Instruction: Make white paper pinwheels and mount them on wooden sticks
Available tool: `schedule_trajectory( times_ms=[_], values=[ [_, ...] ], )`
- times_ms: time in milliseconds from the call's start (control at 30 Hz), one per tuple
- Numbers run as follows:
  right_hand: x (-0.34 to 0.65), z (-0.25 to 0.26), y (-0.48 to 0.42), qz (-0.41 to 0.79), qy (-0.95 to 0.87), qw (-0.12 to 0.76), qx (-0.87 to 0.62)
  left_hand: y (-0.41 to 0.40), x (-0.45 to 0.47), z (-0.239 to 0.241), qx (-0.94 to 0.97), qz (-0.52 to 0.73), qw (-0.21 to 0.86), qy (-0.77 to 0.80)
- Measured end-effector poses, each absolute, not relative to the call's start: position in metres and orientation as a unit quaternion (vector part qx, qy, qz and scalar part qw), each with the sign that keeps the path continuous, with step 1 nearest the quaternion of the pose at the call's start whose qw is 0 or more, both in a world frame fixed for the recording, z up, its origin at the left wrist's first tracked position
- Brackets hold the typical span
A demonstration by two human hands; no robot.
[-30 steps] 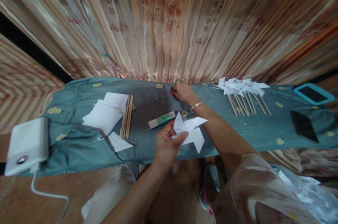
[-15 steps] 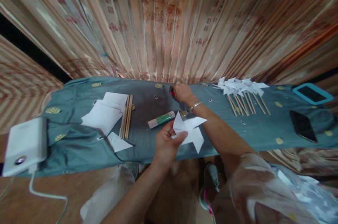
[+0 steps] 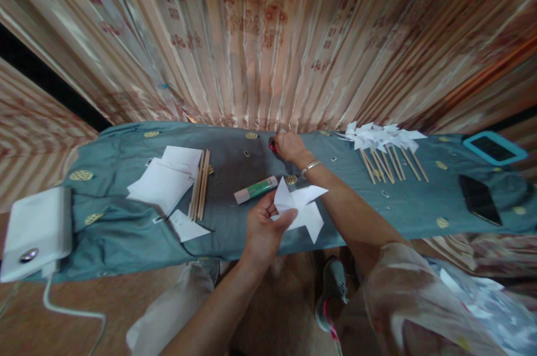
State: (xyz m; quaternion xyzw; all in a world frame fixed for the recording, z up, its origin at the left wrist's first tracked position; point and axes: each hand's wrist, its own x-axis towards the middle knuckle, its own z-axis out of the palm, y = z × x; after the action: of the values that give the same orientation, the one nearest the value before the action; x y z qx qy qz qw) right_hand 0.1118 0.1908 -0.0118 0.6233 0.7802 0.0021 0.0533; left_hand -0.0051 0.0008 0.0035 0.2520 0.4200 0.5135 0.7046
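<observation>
"What's in the left hand (image 3: pixel 266 226)?"

"A white paper pinwheel (image 3: pixel 308 212), pinched with the thumb on top and the fingers underneath. It's up over the near half of the table (image 3: pixel 419 213), just right of that green-labelled tube (image 3: pixel 255 189)."

"And the right hand (image 3: pixel 292 149), the one with the bracelet (image 3: pixel 311 168)?"

"Reaching to the back of the table, fingers bunched at a small red-and-black thing (image 3: pixel 272 145). From here I can't tell if they grip it or only touch it."

"One blade of the pinwheel comes close to the right forearm."

"Close, yes. I can't say whether they touch."

"What's off to the left?"

"Paper squares (image 3: pixel 161 185) in a loose pile, a few bare sticks (image 3: pixel 202 185) along its right side, and a cut piece (image 3: pixel 188 226) nearer the person. Past them, a white box (image 3: pixel 37 233) with a cable (image 3: pixel 75 312)."

"And on the right?"

"A bunch of pinwheels (image 3: pixel 384 137) at the back edge, sticks showing below, then a phone (image 3: pixel 480 199) and a blue-rimmed tablet (image 3: pixel 495 147)."
</observation>
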Motion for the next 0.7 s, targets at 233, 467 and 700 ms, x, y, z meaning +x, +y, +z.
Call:
schedule_trajectory(
  times_ms=[233, 467, 700],
  values=[
    [0.115, -0.014, 0.194, -0.015, 0.776, 0.021, 0.63, 0.001, -0.006, 0.005, 0.249, 0.513, 0.703, 0.425],
    [0.125, -0.015, 0.196, -0.049, 0.754, -0.05, 0.653, 0.002, -0.006, 0.005, 0.25, 0.516, 0.701, 0.424],
    [0.132, -0.015, 0.196, -0.096, 0.7, -0.171, 0.687, 0.002, -0.006, 0.002, 0.24, 0.528, 0.699, 0.418]
  ],
)
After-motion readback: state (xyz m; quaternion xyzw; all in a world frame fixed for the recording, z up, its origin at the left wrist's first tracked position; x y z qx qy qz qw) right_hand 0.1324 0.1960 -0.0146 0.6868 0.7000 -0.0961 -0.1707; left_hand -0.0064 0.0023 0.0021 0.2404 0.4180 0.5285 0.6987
